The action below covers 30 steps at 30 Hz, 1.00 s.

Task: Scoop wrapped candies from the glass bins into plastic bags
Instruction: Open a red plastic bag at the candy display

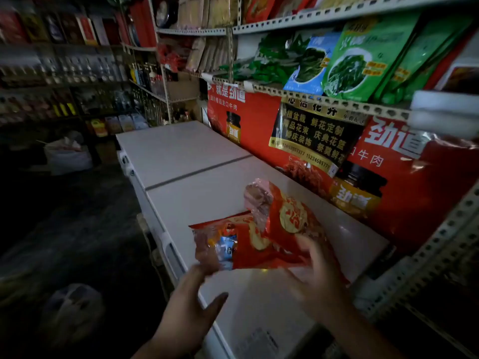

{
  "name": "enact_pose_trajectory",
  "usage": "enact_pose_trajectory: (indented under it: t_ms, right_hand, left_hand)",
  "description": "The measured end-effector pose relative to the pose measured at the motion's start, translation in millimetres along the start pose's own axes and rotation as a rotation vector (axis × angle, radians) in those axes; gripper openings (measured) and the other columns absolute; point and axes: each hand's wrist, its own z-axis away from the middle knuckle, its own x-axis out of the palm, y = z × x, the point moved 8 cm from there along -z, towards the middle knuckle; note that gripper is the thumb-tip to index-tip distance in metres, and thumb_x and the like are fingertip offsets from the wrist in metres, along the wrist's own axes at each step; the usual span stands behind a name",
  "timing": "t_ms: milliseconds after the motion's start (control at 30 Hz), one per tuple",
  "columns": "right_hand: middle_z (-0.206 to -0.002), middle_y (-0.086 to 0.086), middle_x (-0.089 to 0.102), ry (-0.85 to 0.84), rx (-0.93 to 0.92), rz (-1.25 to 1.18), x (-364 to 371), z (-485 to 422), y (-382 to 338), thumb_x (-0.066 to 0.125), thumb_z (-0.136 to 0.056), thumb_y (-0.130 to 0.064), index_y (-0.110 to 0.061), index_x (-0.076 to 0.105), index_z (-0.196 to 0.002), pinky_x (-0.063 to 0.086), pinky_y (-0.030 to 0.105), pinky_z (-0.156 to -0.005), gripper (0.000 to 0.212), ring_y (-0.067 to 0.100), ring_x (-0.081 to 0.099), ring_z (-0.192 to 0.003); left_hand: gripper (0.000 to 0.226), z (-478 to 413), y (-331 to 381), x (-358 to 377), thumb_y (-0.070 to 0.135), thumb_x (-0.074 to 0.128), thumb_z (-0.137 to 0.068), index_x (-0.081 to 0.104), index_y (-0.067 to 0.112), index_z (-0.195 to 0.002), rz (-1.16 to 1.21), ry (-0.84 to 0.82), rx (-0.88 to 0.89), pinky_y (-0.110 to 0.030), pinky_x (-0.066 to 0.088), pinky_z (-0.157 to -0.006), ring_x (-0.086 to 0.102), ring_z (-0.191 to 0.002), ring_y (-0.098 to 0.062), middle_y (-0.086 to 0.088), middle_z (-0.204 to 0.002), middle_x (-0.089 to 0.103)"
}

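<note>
The left fingers [201, 272] reach out fairly straight to the lower left corner of the red plastic bags [272, 229], with the thumb splayed well away from it, so the left hand [191, 304] seems to touch rather than pinch. The right fingers [308, 248] lie spread over the bags' lower right side, but they are blurred, and I cannot tell whether the right hand [321, 275] grips the film or only rests against it. The bags, seemingly two crumpled together, sit low in the centre of the frame on the white freezer lid [181, 151]. A few wrapped candies [228, 246] show through the film at the left. No glass bin is in view. The likely risk is a spill: one mouth stands crumpled and open at the top, and the bags lie near the lid's front edge. A tug on a corner without a sure hold could tip sweets onto the dark floor [77, 216] at the left.
</note>
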Motion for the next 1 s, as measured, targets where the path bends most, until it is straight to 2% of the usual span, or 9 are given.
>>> enact_pose_trajectory:
  t_ms: [100,233,333,500,667,767,833,900,1000]
  right_hand:
    - [-0.161,-0.002,0.035,0.106,-0.167,0.222,9.6,-60.1,-34.9,0.067,-0.074,-0.070,-0.038,0.025,-0.154,0.035,0.039,-0.115,0.096,0.014,0.031,-0.147]
    - [-0.172,-0.005,0.006,-0.131,-0.208,0.383,52.3,-112.2,-19.5,0.079,-0.074,-0.060,-0.047,-0.003,-0.158,0.025,0.057,-0.123,0.118,0.028,0.009,-0.158]
    - [-0.171,-0.008,-0.001,-0.214,-0.201,0.373,71.6,-134.9,0.6,0.078,-0.079,-0.051,-0.055,-0.003,-0.157,0.026,0.060,-0.122,0.112,0.031,0.007,-0.158]
    - [-0.147,-0.003,0.056,-0.226,-0.237,0.265,87.9,-158.1,21.1,0.052,-0.105,-0.030,-0.030,0.059,-0.139,0.043,0.036,-0.115,0.036,0.019,0.049,-0.140]
    - [-0.127,-0.007,0.070,-0.118,-0.083,0.098,82.6,-173.7,45.1,0.046,-0.107,-0.018,-0.023,0.067,-0.131,0.045,0.017,-0.097,0.033,0.008,0.059,-0.119]
    - [-0.117,-0.011,0.067,0.023,0.054,-0.055,78.3,-174.9,60.5,0.047,-0.106,-0.010,-0.021,0.069,-0.124,0.035,-0.006,-0.083,0.030,0.004,0.057,-0.112]
    - [-0.101,-0.015,0.065,0.193,0.091,-0.128,69.5,-171.2,61.5,0.048,-0.104,-0.004,-0.020,0.066,-0.108,0.037,-0.005,-0.079,0.025,0.003,0.059,-0.095]
    - [-0.089,-0.018,0.060,0.297,0.125,-0.176,64.3,-170.4,59.9,0.050,-0.103,-0.005,-0.022,0.056,-0.098,0.048,0.013,-0.080,0.018,0.000,0.057,-0.075]
    - [-0.087,-0.016,0.058,0.253,0.140,-0.259,64.0,-174.2,60.0,0.067,-0.096,-0.036,-0.022,0.050,-0.103,0.054,0.025,-0.076,0.023,-0.014,0.060,-0.079]
  left_hand:
    - [0.092,-44.6,22.7,13.6,0.063,0.078,-0.074,0.038,0.029,-0.149,-0.044,-0.008,0.149,-0.021,0.033,-0.113,0.037,-0.140,-0.003,0.015,-0.151,0.041]
    - [0.133,-79.3,6.0,50.8,0.080,0.076,-0.058,-0.001,0.036,-0.157,-0.310,-0.136,0.166,-0.044,0.012,-0.124,0.001,-0.155,-0.017,0.003,-0.168,0.005]
    - [0.143,-92.5,-18.3,67.1,0.077,0.078,-0.056,-0.017,0.038,-0.156,-0.486,-0.169,0.146,-0.055,0.004,-0.124,-0.014,-0.154,-0.019,0.003,-0.168,-0.011]
    - [0.107,-127.0,-26.7,73.7,0.079,0.063,-0.069,0.022,0.035,-0.158,-0.479,-0.123,0.202,-0.057,0.002,-0.122,-0.007,-0.155,-0.020,0.003,-0.170,0.002]
    - [0.088,-134.3,-28.1,100.6,0.054,0.081,-0.073,0.043,0.031,-0.150,-0.319,-0.300,0.231,-0.044,-0.004,-0.124,-0.003,-0.147,0.009,0.011,-0.162,0.021]
    - [0.094,-124.5,-27.4,115.9,0.060,0.079,-0.073,0.039,0.028,-0.152,-0.283,-0.260,0.266,-0.047,0.005,-0.125,0.004,-0.151,0.003,0.009,-0.164,0.021]
    - [0.098,-118.4,-23.0,129.5,0.076,0.069,-0.072,0.034,0.034,-0.154,-0.298,-0.250,0.293,-0.046,0.002,-0.124,0.006,-0.154,-0.007,0.013,-0.166,0.016]
    - [0.078,-119.2,-16.7,140.0,0.075,0.064,-0.079,0.047,0.038,-0.144,-0.286,-0.212,0.336,-0.044,0.002,-0.123,0.016,-0.153,-0.010,0.018,-0.161,0.028]
    - [0.037,-135.1,-26.1,139.2,0.058,0.061,-0.093,0.073,0.027,-0.109,0.024,-0.142,0.142,-0.045,0.038,-0.113,0.060,-0.122,-0.014,0.009,-0.121,0.069]
